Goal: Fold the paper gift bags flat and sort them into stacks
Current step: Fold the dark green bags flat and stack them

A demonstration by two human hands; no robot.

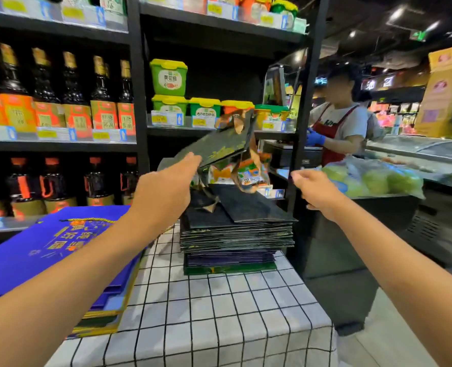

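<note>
Nearest, a checked tablecloth (219,308) covered the table, white with black lines. On it, at about nine o'clock, lay a stack of blue bags (47,260) with gold print, flat, the left forearm passing over it. Further on, at about twelve o'clock, stood a taller stack of dark bags (236,234), folded flat, with brown handles (209,205) lying on its top.

The left hand (164,186) was stretched forward above this stack and held a dark bag (219,144) by its lower edge; the bag was tilted up in the air, its brown handles hanging blurred. How the fingers lay on it I cannot tell exactly, because the bag hid them. The right hand (317,189), at about two o'clock, held nothing, its fingers loosely bent, apart from the bag.

Behind, black shelves (137,102) carried dark bottles (71,88) at ten o'clock and green tubs (168,76) at twelve. Far at two o'clock a person in a red apron (333,133) with blue gloves stood by a counter.
</note>
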